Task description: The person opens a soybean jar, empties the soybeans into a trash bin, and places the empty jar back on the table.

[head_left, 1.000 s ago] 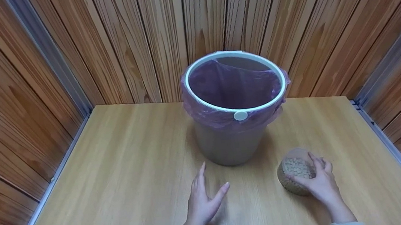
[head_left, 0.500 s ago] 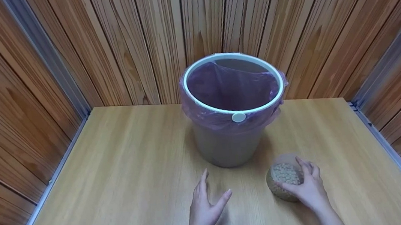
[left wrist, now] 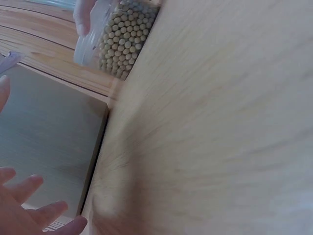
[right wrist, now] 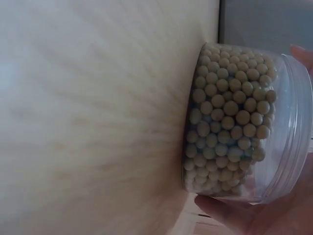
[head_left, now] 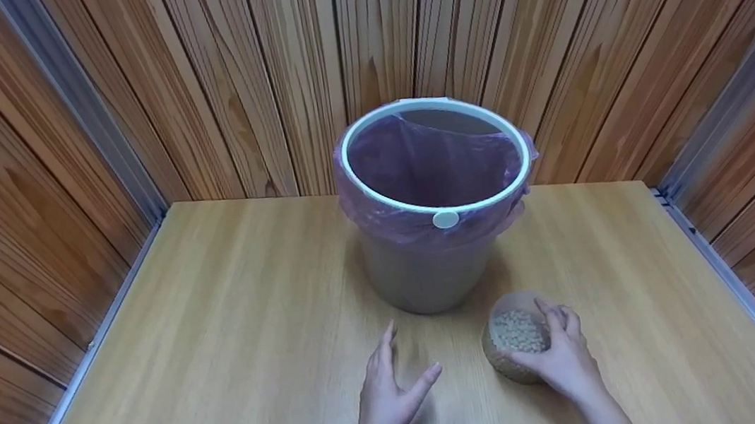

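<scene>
A clear plastic jar [head_left: 514, 337] without a lid, partly filled with small round beige balls, stands upright on the right part of the table. My right hand [head_left: 567, 364] grips it from the right, thumb on the near side and fingers round the far side. In the right wrist view the jar's [right wrist: 230, 117] base is right at the tabletop, and its threaded rim stays above the balls. My left hand [head_left: 386, 399] is held apart from it on the left, thumb spread from the straight fingers, holding nothing.
A grey-brown trash bin [head_left: 427, 274] with a white rim ring [head_left: 445, 220] and a purple liner bag [head_left: 408, 233] stands behind the hands. Wood-panelled walls [head_left: 304, 71] and metal edge strips [head_left: 94, 344] enclose the wooden table [head_left: 240, 313].
My right hand has moved left with the jar, bringing it nearer my left hand. The left hand keeps nearly the same place and shape; the bin stays put.
</scene>
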Demonstrator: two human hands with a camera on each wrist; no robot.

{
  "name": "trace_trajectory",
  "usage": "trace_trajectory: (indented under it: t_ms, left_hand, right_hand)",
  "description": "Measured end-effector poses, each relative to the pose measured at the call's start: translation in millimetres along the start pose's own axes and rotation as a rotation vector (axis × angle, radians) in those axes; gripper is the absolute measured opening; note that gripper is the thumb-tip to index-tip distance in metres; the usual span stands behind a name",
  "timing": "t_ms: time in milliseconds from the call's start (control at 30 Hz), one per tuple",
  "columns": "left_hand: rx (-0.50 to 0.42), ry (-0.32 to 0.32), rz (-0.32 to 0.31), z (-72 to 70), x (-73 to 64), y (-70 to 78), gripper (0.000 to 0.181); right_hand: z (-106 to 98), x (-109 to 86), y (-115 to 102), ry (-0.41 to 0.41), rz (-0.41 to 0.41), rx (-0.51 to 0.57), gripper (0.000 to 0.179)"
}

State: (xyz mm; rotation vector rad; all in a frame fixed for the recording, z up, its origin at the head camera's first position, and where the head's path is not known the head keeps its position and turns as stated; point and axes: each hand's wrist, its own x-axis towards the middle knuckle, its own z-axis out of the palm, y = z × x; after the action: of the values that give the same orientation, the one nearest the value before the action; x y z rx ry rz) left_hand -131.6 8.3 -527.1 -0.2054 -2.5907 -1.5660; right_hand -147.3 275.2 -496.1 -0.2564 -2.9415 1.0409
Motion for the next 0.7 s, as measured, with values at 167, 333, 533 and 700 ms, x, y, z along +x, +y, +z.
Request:
trace_trajectory:
  t_ms: [167, 333, 533, 700]
  left_hand:
    - [0.02, 0.012, 0.012, -0.9, -1.3, -0.1, 0.091]
    - [0.03, 0.012, -0.034, -1.0, -2.1, -1.2, 0.092]
    - [0.036, -0.006, -0.03, -1.2, -3.1, -2.2, 0.095]
    - [0.05, -0.017, 0.014, -1.0, -4.1, -3.5, 0.098]
  right_hand:
    - [10.0, -3.2, -6.5, 0.0, -0.04, -0.045, 0.125]
    - [19.7, -8.0, -12.6, 0.009, -0.041, -0.066, 0.125]
    - [29.1, -13.2, -20.5, 0.035, -0.066, -0.07, 0.124]
    - [33.4, -16.1, -27.8, 0.025, -0.079, -0.068, 0.122]
